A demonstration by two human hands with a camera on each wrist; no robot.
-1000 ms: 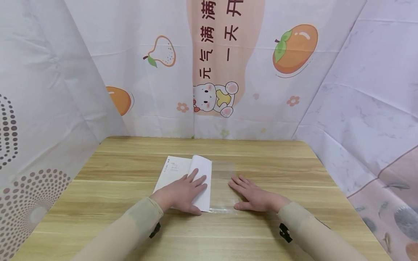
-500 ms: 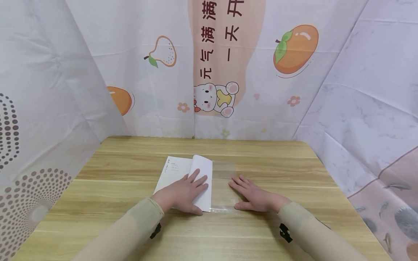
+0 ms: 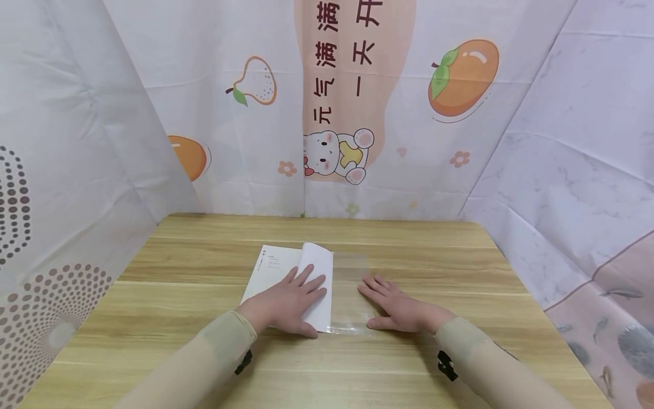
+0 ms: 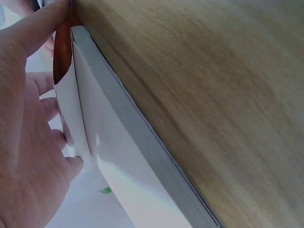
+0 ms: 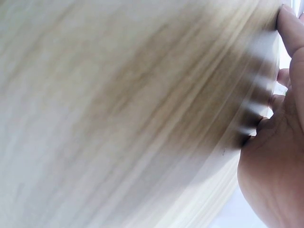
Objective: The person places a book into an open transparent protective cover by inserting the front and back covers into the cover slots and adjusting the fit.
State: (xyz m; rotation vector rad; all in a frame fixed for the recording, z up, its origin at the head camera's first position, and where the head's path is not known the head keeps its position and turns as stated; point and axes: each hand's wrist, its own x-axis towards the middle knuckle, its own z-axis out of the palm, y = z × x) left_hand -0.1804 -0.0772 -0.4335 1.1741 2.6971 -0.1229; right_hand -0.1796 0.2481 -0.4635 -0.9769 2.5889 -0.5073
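Observation:
An opened book (image 3: 271,267) lies left of the middle of the table, with a white flap (image 3: 321,307) along its right side. My left hand (image 3: 288,301) rests spread on that flap, fingers straight and pointing right. In the left wrist view the book's thick page edge (image 4: 128,118) shows beside the palm, and a reddish-brown underside shows below the thumb. A clear plastic sheet (image 3: 349,295) sticks out to the right from under the flap. At its right edge my right hand (image 3: 395,307) lies with fingers spread, fingertips on the sheet; they touch the flat surface in the right wrist view.
The wood-grain table (image 3: 434,250) extends around both hands. Behind it hangs a printed curtain (image 3: 245,142) with fruit and a cartoon animal. More patterned cloth (image 3: 587,170) closes off the right and left sides. A dark strap is on each wrist.
Almost nothing differs. Both hands stay in place; the book, flap and left hand appear a few pixels further right, along with a slight shift of the whole view.

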